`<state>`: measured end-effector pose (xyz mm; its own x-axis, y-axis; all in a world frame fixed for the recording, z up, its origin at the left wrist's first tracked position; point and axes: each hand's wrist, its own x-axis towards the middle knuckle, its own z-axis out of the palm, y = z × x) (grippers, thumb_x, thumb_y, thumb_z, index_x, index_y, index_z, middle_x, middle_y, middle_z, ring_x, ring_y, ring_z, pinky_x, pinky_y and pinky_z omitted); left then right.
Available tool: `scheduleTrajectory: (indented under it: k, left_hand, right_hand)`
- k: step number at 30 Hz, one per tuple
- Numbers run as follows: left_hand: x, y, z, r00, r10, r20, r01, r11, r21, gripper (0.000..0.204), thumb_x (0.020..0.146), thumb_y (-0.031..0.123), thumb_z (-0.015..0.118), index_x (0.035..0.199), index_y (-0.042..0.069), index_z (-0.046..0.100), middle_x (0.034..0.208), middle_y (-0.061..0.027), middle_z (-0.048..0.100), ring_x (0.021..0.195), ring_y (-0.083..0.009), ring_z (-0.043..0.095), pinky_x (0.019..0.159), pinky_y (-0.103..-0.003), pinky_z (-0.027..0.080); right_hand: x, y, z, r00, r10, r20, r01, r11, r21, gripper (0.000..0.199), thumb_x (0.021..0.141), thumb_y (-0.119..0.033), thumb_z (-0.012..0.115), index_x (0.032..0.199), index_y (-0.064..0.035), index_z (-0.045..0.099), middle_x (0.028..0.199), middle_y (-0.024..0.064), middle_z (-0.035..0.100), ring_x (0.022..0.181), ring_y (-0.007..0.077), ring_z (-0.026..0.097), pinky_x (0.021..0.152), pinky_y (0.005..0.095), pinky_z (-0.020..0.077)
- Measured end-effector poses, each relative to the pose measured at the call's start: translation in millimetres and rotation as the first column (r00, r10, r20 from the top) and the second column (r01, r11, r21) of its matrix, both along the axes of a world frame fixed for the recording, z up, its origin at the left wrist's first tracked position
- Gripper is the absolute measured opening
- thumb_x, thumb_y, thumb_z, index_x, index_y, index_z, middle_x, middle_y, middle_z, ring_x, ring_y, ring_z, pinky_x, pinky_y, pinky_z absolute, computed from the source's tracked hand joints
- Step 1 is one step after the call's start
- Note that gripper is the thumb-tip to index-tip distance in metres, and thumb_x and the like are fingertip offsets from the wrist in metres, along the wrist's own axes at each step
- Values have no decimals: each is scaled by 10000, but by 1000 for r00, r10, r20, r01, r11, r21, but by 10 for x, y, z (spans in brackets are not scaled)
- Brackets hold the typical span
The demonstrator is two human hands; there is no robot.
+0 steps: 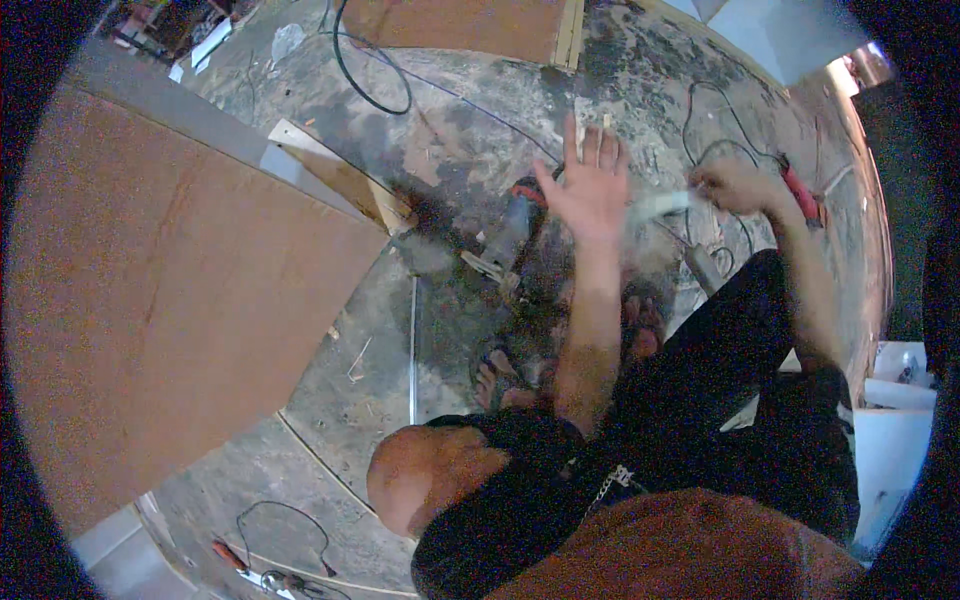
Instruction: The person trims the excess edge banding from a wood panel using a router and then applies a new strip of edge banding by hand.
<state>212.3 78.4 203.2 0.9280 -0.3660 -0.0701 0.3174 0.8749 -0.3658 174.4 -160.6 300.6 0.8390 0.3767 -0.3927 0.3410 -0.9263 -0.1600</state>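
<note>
My left hand (592,190) is raised with the fingers spread and the palm in sight, holding nothing. To its right, my right hand (738,190) is closed round the end of a pale, whitish object (665,205). Motion smears that object, so its kind is unclear; its far end comes close to my left wrist. Behind and left of my left hand, a red-and-grey power tool (522,210) lies on the floor. Below it is a pale metal piece (487,268). A grey tool with a cylindrical body (704,268) lies beneath my right hand, near my knee.
A large brown board (190,300) fills the left side, beside a wooden strip (335,165). Another brown panel (460,25) stands at the far side. A red corded tool (800,195) lies at right. Cables cross the stained floor (330,400); an orange-handled tool (230,555) lies lower left.
</note>
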Motion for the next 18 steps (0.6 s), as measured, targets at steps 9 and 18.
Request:
scheduleTrajectory:
  k: [9, 18]
  left_hand:
    - [297, 311, -273, 970, 194, 148, -243, 832, 498, 319, 946, 410, 484, 1040, 107, 519, 961, -28, 545, 973, -161, 507, 916, -395, 372]
    - [-13, -165, -334, 965, 184, 187, -262, 697, 667, 422, 909, 360, 585, 1167, 34, 513, 1121, -60, 564, 1017, -173, 529, 885, -372, 428]
  right_hand:
    - [-18, 588, 448, 892, -372, 256, 275, 897, 345, 182, 929, -163, 519, 1022, -14, 570, 651, 61, 527, 551, 132, 532, 543, 295, 426]
    - [-83, 936, 605, 843, -510, 174, 424, 827, 370, 215, 950, -191, 492, 1087, -45, 568, 630, 53, 524, 537, 137, 513, 542, 291, 425]
